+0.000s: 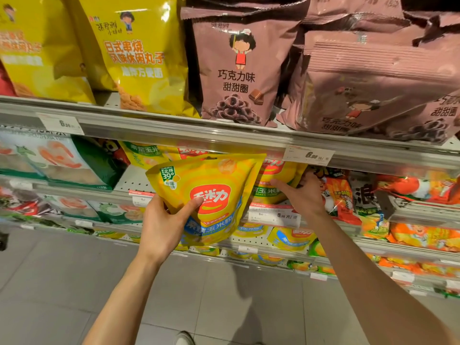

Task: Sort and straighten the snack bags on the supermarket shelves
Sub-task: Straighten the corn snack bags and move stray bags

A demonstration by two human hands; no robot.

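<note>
While the left hand [159, 225] grips a yellow corn snack bag [206, 195] out in front of the middle shelf [139, 180], thumb across the red logo and fingers curled behind, the right hand [302, 195] reaches into the row of same-brand yellow bags [271, 180] standing on that shelf. Right thumb points left toward the held bag; its fingers look tucked behind the shelved bags' right edge, but cannot tell whether they pinch a bag or just push, since the tips are hidden. Held bag is tilted, top leaning left, off the shelf and overlapping the shelved row from the front.

Step in hand, as a guess: making a slot in the corn-bag row so the held bag can go back with its own kind. Next move calls for parting or pushing back the standing bags with the right hand, then setting the held bag upright, label out, flush with the price rail [273, 215].

Still untidy: brown chocolate-ring bags [373, 95] on the top shelf lie slumped at right, beside one upright brown bag [239, 68]. Orange bags [341, 192] sit just right of the right hand.
</note>
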